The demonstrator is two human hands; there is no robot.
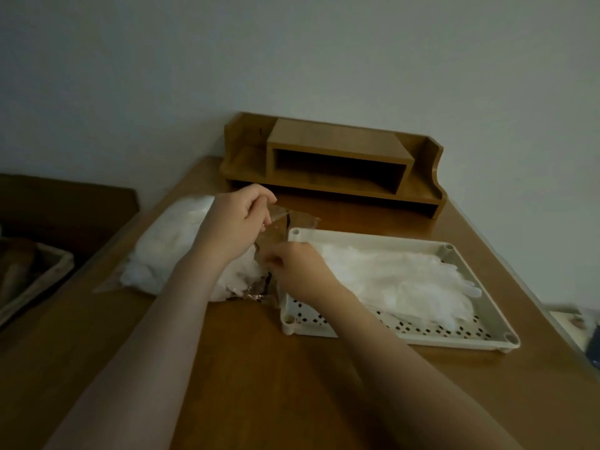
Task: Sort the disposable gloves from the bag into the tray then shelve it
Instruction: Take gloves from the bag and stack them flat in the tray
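Mid-sort: left hand and right hand both pinch the clear plastic bag mouth beside the cream perforated tray holding translucent gloves; next likely pull another out.

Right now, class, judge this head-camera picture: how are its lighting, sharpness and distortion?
Head view: dim, flat, greyish light without hard shadows; wide-angle bend splays the table edges; right edge smeared; small glints on the clear bag pinched by the left hand and right hand; gloves in the tray wash into soft white.
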